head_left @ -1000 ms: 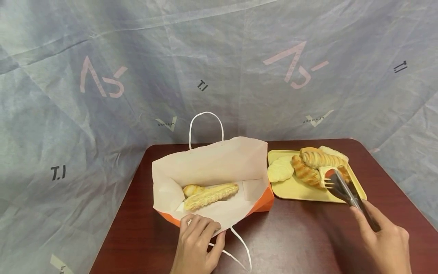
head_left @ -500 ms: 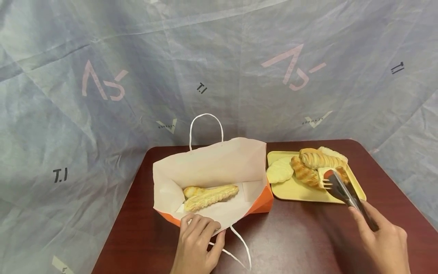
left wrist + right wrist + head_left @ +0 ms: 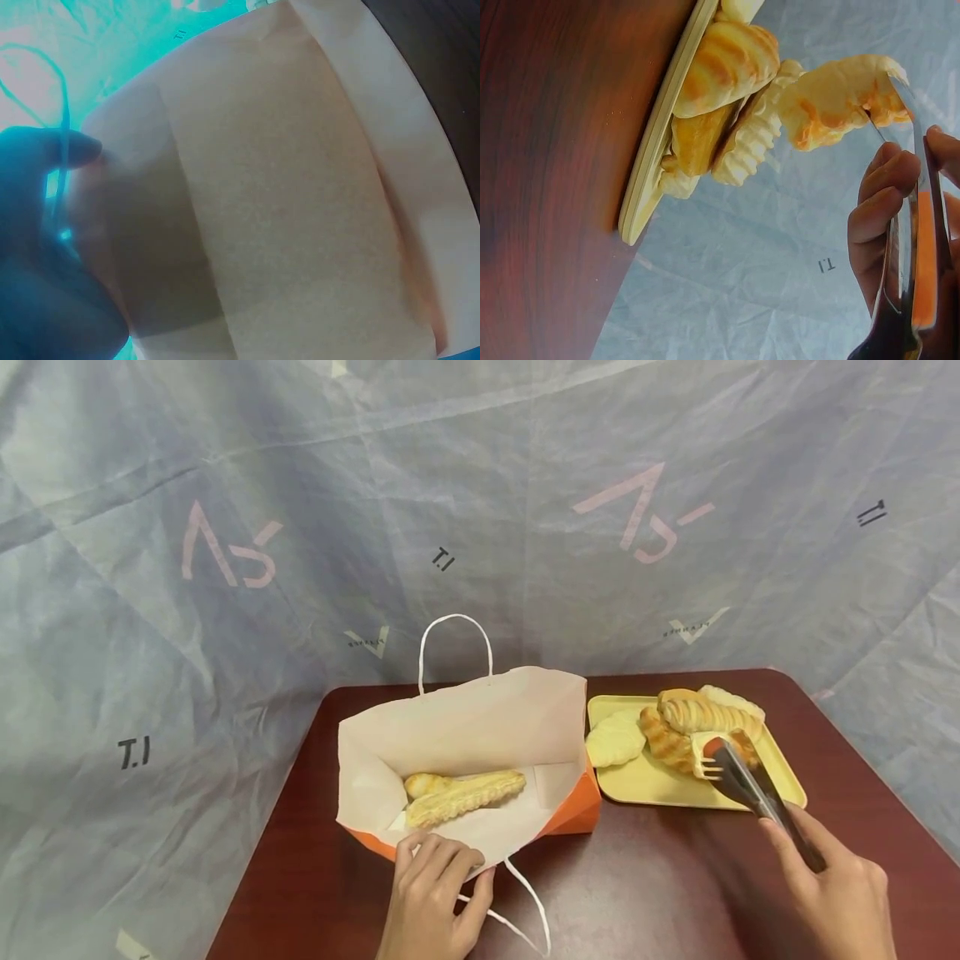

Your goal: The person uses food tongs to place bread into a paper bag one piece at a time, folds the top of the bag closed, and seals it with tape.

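Observation:
My left hand [image 3: 431, 893] pinches the near rim of a paper bag [image 3: 465, 714], white inside and orange outside, its mouth wide. In the left wrist view the bag wall [image 3: 285, 195] fills most of the picture beside the thumb. Two long golden pastries [image 3: 465, 797] lie on the bag's floor. My right hand [image 3: 836, 885] grips metal tongs [image 3: 761, 797] with a fork-shaped tip. Between the tong tips is a pale, browned pastry [image 3: 840, 101], held above the yellow tray [image 3: 652, 789] in the right wrist view.
On the tray rest several pastries: a flat pale one [image 3: 615, 739] at the left and ridged rolls [image 3: 708, 714] piled behind the tongs. White cord handles [image 3: 453, 617] stand behind and hang before the bag. A grey printed sheet [image 3: 480, 510] hangs behind the dark red table [image 3: 645, 877].
The tongs and their pastry have shifted slightly left over the tray, and more of the pastry's pale face shows. The left hand keeps its hold on the bag rim.

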`<control>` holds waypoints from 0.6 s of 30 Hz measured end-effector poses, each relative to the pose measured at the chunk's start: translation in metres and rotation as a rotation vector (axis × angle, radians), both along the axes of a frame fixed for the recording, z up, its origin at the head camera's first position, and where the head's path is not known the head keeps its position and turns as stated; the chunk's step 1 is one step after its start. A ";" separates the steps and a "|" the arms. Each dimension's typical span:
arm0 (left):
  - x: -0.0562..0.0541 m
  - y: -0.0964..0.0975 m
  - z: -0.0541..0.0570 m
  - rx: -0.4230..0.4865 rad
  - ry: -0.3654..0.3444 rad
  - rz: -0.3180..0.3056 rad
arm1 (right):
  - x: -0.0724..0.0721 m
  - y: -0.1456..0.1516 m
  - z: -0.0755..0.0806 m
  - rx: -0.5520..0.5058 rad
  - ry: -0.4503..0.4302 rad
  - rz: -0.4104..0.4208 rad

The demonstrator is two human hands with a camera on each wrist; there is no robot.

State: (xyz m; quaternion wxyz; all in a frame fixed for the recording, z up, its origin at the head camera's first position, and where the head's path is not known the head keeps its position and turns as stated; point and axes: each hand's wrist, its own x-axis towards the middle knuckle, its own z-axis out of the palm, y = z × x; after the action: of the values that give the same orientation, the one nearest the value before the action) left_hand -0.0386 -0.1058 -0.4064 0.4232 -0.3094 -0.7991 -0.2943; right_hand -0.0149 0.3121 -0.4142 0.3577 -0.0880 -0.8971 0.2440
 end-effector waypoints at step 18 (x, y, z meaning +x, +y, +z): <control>0.005 0.004 0.003 -0.019 -0.085 -0.007 | 0.012 -0.001 0.001 -0.005 0.067 0.051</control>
State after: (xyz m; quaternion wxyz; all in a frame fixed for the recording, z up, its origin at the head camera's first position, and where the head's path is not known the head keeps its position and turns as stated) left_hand -0.0336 -0.1015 -0.4038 0.3848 -0.3032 -0.8181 -0.3011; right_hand -0.0027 0.3106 -0.4128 0.3810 -0.0576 -0.8859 0.2582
